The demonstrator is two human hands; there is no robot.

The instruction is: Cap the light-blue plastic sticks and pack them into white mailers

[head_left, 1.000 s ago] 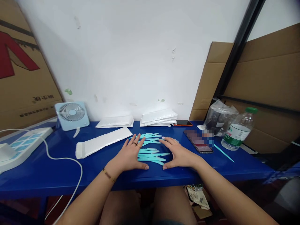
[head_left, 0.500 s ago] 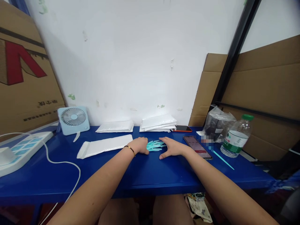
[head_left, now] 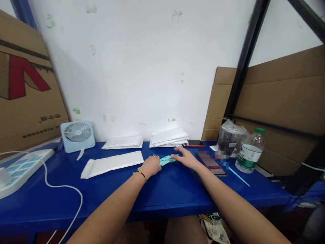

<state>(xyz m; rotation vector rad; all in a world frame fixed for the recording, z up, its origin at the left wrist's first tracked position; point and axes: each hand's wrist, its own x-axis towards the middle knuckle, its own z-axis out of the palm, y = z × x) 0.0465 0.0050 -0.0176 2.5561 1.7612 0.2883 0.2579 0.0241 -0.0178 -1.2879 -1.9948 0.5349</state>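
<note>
A bundle of thin turquoise strips (head_left: 167,160) lies on the blue table between my hands. My left hand (head_left: 151,165), wearing a bracelet and a ring, is closed over its left part, and a strip end pokes out behind the wrist. My right hand (head_left: 187,158) has its fingers apart at the bundle's right end; whether it touches the strips I cannot tell. To the left lies a flat white padded envelope (head_left: 114,163). On the right, a phone (head_left: 211,164) with a lit screen lies near a single turquoise strip (head_left: 239,176).
Two stacks of white envelopes (head_left: 123,142) stand along the wall, with another phone (head_left: 195,143) beside the right stack. A small fan (head_left: 78,135), a power strip (head_left: 30,171) and its cable are left. A water bottle (head_left: 250,151) and a bagged dark container (head_left: 230,137) stand right.
The view has tilted up slightly. The strips, fanned out before, now lie in a tighter bundle at a slant. My right hand's fingers have shifted towards the bundle's far side.
</note>
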